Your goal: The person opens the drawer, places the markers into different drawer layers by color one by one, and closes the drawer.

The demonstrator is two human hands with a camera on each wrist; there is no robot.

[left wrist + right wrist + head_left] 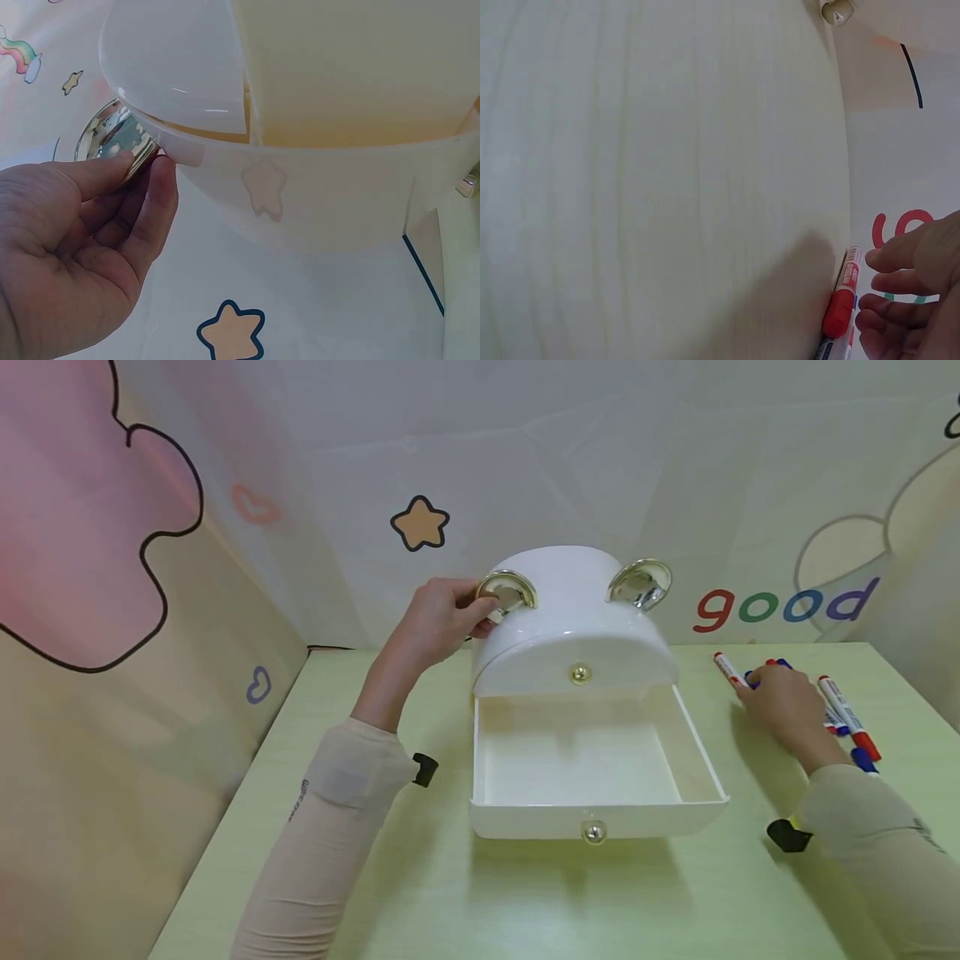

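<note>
A white plastic drawer box [562, 610] with two shiny gold ears and gold knobs stands on the table. Its lower drawer [525, 821] is pulled out, with nothing inside. My left hand [442, 622] pinches the left gold ear [517, 595] between thumb and fingers, also seen close up in the left wrist view. To the right of the box, my right hand [787, 706] hovers over a group of red and blue markers. In the right wrist view its bent fingers stand apart from a red-capped marker [845, 296], holding nothing visible. Part of the group is hidden beneath this hand.
Another white marker with a red cap [851, 718] lies right of the hand, beside a blue cap [864, 761]. The pale green table [570, 910] meets a printed backdrop [337, 527] at its back and sides. Black pieces [425, 770] stick out by both sleeves.
</note>
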